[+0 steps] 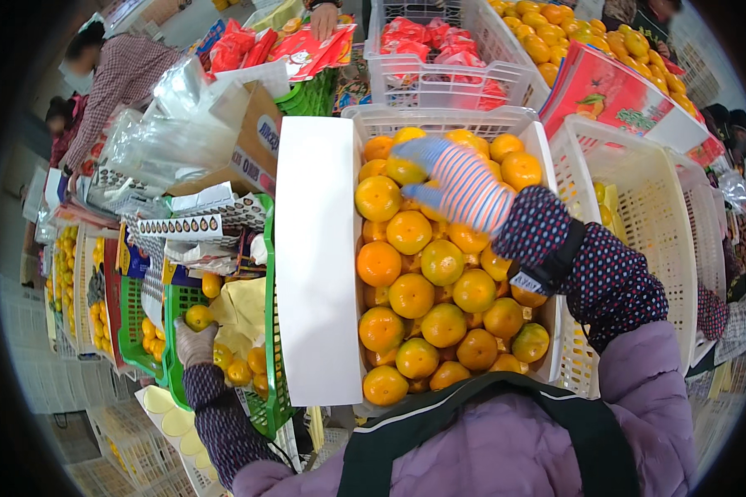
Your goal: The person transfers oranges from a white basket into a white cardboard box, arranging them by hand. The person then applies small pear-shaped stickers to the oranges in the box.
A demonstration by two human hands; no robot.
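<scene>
A white cardboard box (317, 261) packed with oranges (442, 263) stands before me, its flap folded out to the left. Over the upper part of the fruit is my right hand (457, 180), blurred, in a blue and orange striped glove. Its thumb and fingers are spread around fruit, but whether they grip any is unclear. At the green plastic basket (272, 373) on the left, my left hand (196, 345), in a pale glove, holds a single greenish-orange fruit (199, 317). More oranges (239, 373) and yellow paper (242, 310) lie in that basket.
A clear plastic crate (454, 77) with red packets (435, 40) stands beyond the box. Pale crates (634, 186) flank the right side. Plastic bags (168, 143) lie by a brown carton (255, 140) at upper left. Another person's hand (324, 22) rests on red packaging (311, 50).
</scene>
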